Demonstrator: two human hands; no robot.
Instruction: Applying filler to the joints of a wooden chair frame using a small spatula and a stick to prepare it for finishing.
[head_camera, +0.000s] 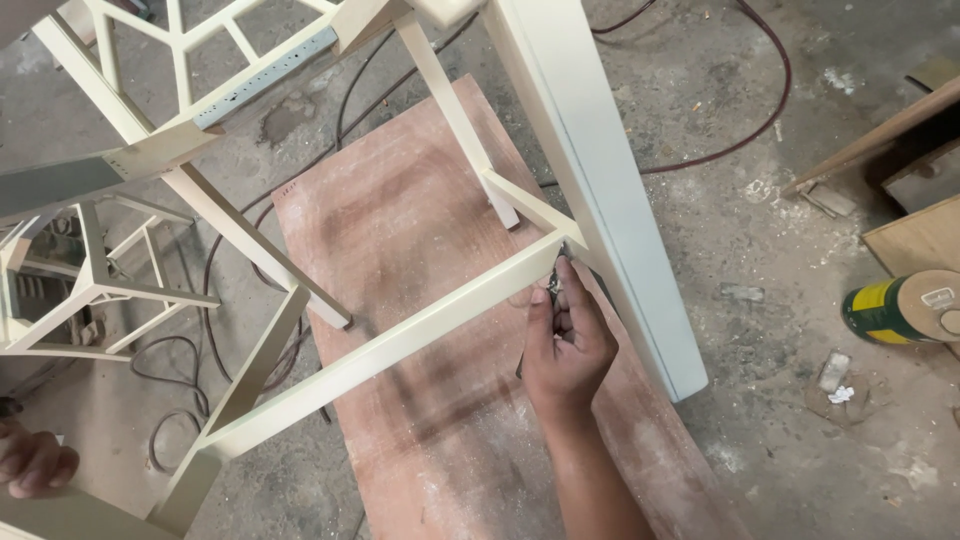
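- The right hand (566, 345) has its grip pinched on a small metal tool (556, 283), whose tip sits at the corner joint of the cream chair frame (400, 340).
- Keep the tip square to the joint.
- The left hand (35, 462) curls closed on the frame's lower left part; press firmly to steady it over the reddish board (420, 200).

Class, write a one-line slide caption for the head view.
Right hand presses a small tool at a cream frame joint above a board.
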